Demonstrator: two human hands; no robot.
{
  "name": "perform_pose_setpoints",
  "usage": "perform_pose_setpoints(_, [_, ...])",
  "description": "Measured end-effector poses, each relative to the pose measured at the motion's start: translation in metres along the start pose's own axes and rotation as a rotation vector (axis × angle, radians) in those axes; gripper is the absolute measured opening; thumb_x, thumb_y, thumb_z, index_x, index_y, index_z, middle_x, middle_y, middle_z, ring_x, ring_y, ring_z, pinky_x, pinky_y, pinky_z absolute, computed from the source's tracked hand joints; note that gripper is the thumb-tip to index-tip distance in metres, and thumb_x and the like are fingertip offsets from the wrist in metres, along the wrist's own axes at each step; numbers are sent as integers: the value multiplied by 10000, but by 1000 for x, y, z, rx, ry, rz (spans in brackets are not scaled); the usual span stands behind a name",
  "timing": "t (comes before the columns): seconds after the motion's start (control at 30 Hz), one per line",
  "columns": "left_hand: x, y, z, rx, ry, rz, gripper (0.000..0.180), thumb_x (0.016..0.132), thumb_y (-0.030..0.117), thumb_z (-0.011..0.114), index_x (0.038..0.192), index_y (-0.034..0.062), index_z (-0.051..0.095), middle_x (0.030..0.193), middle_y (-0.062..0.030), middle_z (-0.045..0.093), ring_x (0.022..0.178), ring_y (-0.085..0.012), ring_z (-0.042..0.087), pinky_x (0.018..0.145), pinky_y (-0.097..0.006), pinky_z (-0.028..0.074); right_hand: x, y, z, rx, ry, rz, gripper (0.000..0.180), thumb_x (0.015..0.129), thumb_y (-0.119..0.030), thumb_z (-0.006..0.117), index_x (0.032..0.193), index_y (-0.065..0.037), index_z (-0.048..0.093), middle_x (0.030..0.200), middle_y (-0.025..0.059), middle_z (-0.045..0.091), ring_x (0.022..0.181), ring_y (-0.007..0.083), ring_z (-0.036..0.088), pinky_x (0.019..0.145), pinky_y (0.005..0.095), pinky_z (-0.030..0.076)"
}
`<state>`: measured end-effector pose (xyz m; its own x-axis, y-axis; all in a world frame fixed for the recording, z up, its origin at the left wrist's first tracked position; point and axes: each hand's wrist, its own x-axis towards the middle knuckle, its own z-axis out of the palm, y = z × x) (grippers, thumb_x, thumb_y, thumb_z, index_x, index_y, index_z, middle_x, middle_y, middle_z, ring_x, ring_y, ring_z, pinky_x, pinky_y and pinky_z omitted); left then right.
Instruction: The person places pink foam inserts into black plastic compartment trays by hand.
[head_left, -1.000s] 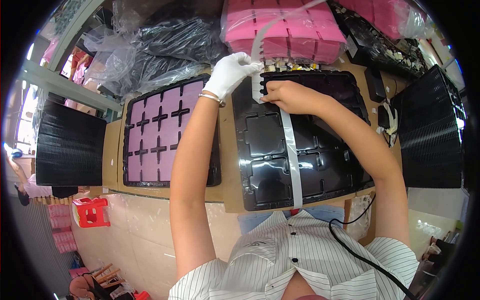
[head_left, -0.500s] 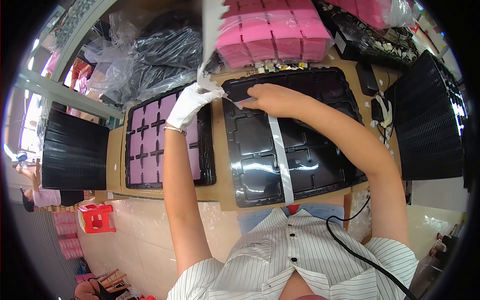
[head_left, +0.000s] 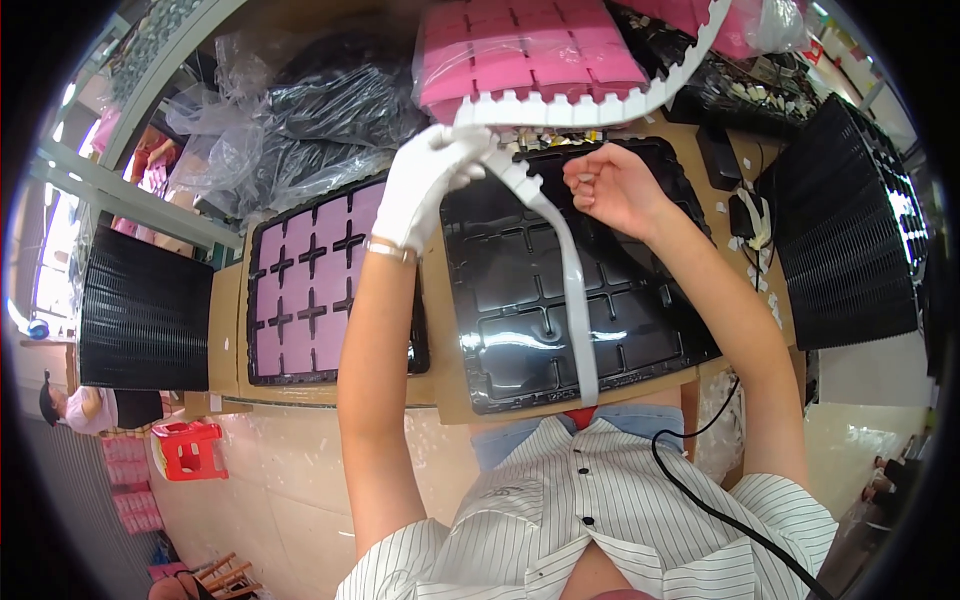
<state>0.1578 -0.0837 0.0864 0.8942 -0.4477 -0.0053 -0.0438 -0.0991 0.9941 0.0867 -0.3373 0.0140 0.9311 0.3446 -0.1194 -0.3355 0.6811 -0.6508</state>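
Note:
My left hand (head_left: 425,185), in a white glove, is closed on a white notched strip (head_left: 560,110). One part of the strip arcs up to the far right. Another part hangs from the hand as a pale band (head_left: 578,310) across a black plastic tray (head_left: 520,335), down to its near edge. My bare right hand (head_left: 625,195) is raised over the tray's far side, apart from the strip. Its fingers are curled together; whether a small bit is between them is unclear. To the left lies a second black tray (head_left: 335,378) with pink-purple fill and black cross-shaped dividers.
Tall stacks of black trays stand at left (head_left: 145,310) and right (head_left: 850,230). Behind are black bundles in clear plastic (head_left: 340,100) and pink foam blocks (head_left: 530,55). Small pale scraps lie at the right. A red stool (head_left: 190,450) and a seated person (head_left: 95,405) are at left.
My right hand has come off the strip and moved right. My left hand has shifted right with the strip, whose upper part has swung from upright into an arc toward the right.

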Motion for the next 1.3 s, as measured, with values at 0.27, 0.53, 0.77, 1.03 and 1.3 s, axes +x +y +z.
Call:
perform_pose_setpoints(0.27, [-85, -13, 42, -234, 37, -47, 186, 891, 149, 681, 992, 3, 628, 917, -86, 705, 674, -90, 631, 608, -190, 478, -82, 57, 73, -441, 240, -135, 141, 873, -129, 706, 960, -23, 675, 839, 28, 662, 676, 65, 572, 611, 202, 469])
perform_pose_setpoints(0.53, [-114, -21, 59, -292, 41, -104, 214, 890, 133, 673, 1043, -5, 615, 974, -124, 708, 676, -102, 638, 616, -203, 490, -120, 93, 83, -715, 462, -394, 96, 830, -29, 721, 903, -6, 664, 825, 35, 667, 709, 56, 601, 612, 205, 476])
perform_pose_setpoints(0.77, [-114, -31, 69, -263, 74, -129, 207, 886, 131, 685, 1025, -13, 636, 971, -120, 710, 678, -91, 634, 612, -189, 480, -132, 79, 69, -1619, 20, -1055, 145, 752, -13, 748, 890, -38, 711, 856, 53, 622, 774, 140, 581, 608, 242, 454])
perform_pose_setpoints(1.03, [-116, -41, 58, -250, 204, -129, 240, 884, 173, 704, 1044, 2, 655, 886, -68, 698, 668, -75, 608, 634, -193, 465, -79, -23, -41, -1174, 601, -452, 163, 851, -157, 709, 893, 1, 726, 807, -8, 677, 755, 63, 580, 720, 227, 458])
perform_pose_setpoints(1.3, [-117, -41, 58, -238, 178, -168, 257, 886, 175, 698, 1062, -7, 653, 891, -70, 697, 673, -71, 604, 623, -188, 463, -44, -61, -80, -1771, 684, -270, 111, 723, -129, 767, 735, -43, 697, 737, 117, 691, 728, 258, 677, 678, 351, 523])
